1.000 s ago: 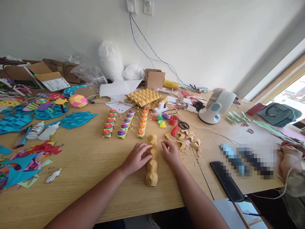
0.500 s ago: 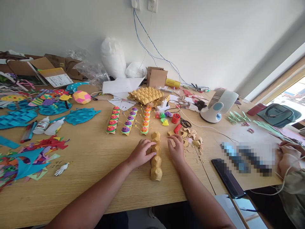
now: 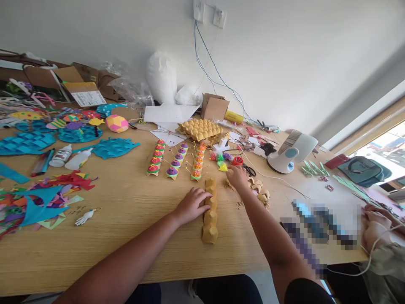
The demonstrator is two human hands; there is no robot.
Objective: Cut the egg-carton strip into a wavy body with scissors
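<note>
A bare, tan egg-carton strip (image 3: 211, 211) lies lengthwise on the table in front of me. My left hand (image 3: 191, 205) rests beside it, fingers apart, with the fingertips and thumb touching its left edge. Farther off to the right, my right hand (image 3: 238, 178) reaches down near a red cup (image 3: 237, 161) and black-handled scissors (image 3: 249, 170). Its fingertips are partly hidden, and I cannot make out what is under them. Cut carton scraps (image 3: 261, 194) lie just right of that hand. Three painted carton strips stand beyond: red (image 3: 155, 158), purple (image 3: 177, 160) and orange (image 3: 198, 160).
Egg trays (image 3: 200, 128) are stacked at the back. A white fan (image 3: 291, 152) stands right, with a cable across the table. Coloured scraps (image 3: 41, 202), glue bottles (image 3: 61, 155) and blue paper shapes (image 3: 115, 148) lie left. Another person's hands (image 3: 378, 223) rest at the right edge.
My right hand has moved forward from beside the strip to the spot by the red cup, covering the small red tool there. The left hand stays at the strip. The view has tilted slightly.
</note>
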